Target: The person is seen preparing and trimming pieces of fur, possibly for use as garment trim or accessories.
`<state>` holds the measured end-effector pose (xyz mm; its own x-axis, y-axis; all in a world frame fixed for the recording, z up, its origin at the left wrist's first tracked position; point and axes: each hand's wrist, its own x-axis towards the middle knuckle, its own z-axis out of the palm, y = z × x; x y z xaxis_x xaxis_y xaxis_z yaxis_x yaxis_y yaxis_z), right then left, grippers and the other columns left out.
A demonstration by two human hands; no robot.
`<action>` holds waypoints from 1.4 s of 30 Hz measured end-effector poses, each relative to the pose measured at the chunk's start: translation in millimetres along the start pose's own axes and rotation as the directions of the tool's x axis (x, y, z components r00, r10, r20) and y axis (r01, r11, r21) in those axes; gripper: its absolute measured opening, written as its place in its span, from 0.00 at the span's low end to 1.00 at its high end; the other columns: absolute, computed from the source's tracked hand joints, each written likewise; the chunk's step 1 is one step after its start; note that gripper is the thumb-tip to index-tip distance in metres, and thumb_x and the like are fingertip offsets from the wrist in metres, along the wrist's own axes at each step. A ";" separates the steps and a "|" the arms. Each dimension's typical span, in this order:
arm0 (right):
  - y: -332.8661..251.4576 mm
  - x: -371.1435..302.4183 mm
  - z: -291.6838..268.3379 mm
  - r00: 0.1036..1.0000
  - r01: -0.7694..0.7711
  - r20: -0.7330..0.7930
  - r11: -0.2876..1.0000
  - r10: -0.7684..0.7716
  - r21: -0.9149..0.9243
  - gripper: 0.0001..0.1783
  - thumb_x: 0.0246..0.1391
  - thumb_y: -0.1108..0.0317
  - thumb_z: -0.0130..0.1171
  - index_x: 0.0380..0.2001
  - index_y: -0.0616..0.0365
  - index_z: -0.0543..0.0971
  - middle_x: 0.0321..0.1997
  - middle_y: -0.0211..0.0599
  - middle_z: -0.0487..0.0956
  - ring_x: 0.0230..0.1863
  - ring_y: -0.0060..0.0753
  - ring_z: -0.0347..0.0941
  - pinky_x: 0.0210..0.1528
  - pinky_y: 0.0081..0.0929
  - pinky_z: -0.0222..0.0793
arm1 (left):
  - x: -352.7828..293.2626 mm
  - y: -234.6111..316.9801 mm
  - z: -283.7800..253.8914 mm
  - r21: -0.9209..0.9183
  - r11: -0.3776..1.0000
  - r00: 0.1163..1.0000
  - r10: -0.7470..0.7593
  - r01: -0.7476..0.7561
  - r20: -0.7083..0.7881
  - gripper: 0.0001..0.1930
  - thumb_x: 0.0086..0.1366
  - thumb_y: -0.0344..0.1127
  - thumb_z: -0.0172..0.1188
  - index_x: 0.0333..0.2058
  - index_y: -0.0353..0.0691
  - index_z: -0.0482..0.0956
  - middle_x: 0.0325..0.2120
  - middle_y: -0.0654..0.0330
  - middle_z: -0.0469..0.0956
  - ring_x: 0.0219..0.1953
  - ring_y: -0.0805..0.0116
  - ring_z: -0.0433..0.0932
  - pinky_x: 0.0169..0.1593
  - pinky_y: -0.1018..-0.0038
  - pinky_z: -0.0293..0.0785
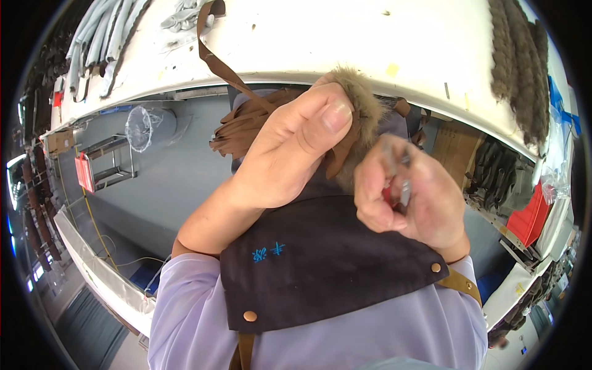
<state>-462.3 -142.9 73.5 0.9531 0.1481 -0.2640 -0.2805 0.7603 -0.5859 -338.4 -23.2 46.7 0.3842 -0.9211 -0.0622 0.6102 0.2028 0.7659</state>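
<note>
My left hand (290, 148) is raised close to the camera and pinches a tuft of brown-grey fur (364, 105) together with a brown fabric strap (217, 61) that runs up onto the white table. My right hand (410, 197) is closed around a small metal tool with red handles (398, 185), held right beside the fur. A bundle of brown straps (243, 126) hangs behind my left hand. Below both hands lies my dark apron (320, 265) over a lilac shirt.
A white worktable (345, 37) curves across the top, with long dark fur strips (518, 61) at the right and grey strips (102, 37) at the left. A red bin (530, 219) sits under the table at the right. A metal rack (111, 163) stands on the grey floor at the left.
</note>
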 end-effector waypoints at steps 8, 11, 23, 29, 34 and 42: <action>4.1 6.2 -3.4 1.000 -0.005 0.003 0.999 0.005 0.051 0.22 0.59 0.50 0.38 0.31 0.61 0.67 0.19 0.30 0.63 0.18 0.17 0.53 0.17 0.13 0.47 | -7.0 0.3 -2.3 0.054 0.999 1.000 0.003 -0.004 0.006 0.24 0.64 0.46 0.44 0.47 0.28 0.63 0.37 0.56 0.68 0.40 0.69 0.68 0.46 0.74 0.64; 4.3 6.8 -4.3 1.000 0.002 0.013 0.999 -0.002 0.054 0.22 0.59 0.50 0.38 0.31 0.61 0.68 0.19 0.29 0.63 0.18 0.17 0.53 0.17 0.13 0.46 | -7.3 -0.8 -2.3 0.075 0.997 1.000 0.008 -0.009 0.010 0.24 0.64 0.46 0.44 0.47 0.28 0.63 0.38 0.55 0.68 0.41 0.68 0.68 0.47 0.73 0.64; 7.1 9.7 -2.9 0.990 0.093 -0.092 0.988 -0.105 -0.126 0.18 0.60 0.55 0.41 0.27 0.59 0.68 0.18 0.25 0.61 0.19 0.14 0.52 0.19 0.12 0.46 | -4.1 -3.7 -2.1 0.155 0.988 0.999 0.024 -0.029 0.029 0.25 0.64 0.47 0.44 0.46 0.27 0.62 0.40 0.52 0.68 0.45 0.65 0.69 0.49 0.70 0.64; 7.2 12.1 -4.1 0.982 0.132 -0.118 0.982 -0.149 -0.139 0.15 0.60 0.59 0.42 0.26 0.58 0.68 0.19 0.23 0.62 0.20 0.12 0.53 0.20 0.11 0.48 | -5.3 -2.1 -5.6 0.200 0.980 0.999 -0.023 0.018 0.026 0.18 0.64 0.42 0.43 0.42 0.29 0.65 0.38 0.54 0.69 0.39 0.71 0.69 0.43 0.75 0.66; 6.3 14.6 -7.3 0.986 0.112 -0.112 0.986 -0.126 -0.122 0.15 0.59 0.60 0.42 0.25 0.58 0.68 0.19 0.23 0.62 0.19 0.12 0.53 0.20 0.11 0.48 | -4.3 -3.4 -3.7 0.130 0.991 0.999 0.009 -0.013 0.032 0.14 0.66 0.41 0.43 0.27 0.37 0.67 0.27 0.66 0.61 0.28 0.81 0.59 0.31 0.82 0.58; 8.5 16.7 -17.9 0.874 0.450 -0.077 0.858 -0.480 -0.248 0.16 0.55 0.56 0.49 0.28 0.60 0.66 0.20 0.25 0.62 0.18 0.11 0.50 0.20 0.11 0.48 | -0.6 7.7 -2.3 -0.163 0.987 0.997 -0.022 0.009 -0.075 0.14 0.65 0.42 0.45 0.28 0.37 0.68 0.31 0.63 0.60 0.33 0.77 0.60 0.38 0.78 0.57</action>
<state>-450.8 -145.3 50.4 0.9587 -0.2844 -0.0078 0.1602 0.5623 -0.8112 -332.3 -20.3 51.2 0.4216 -0.8979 -0.1264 0.7186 0.2459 0.6505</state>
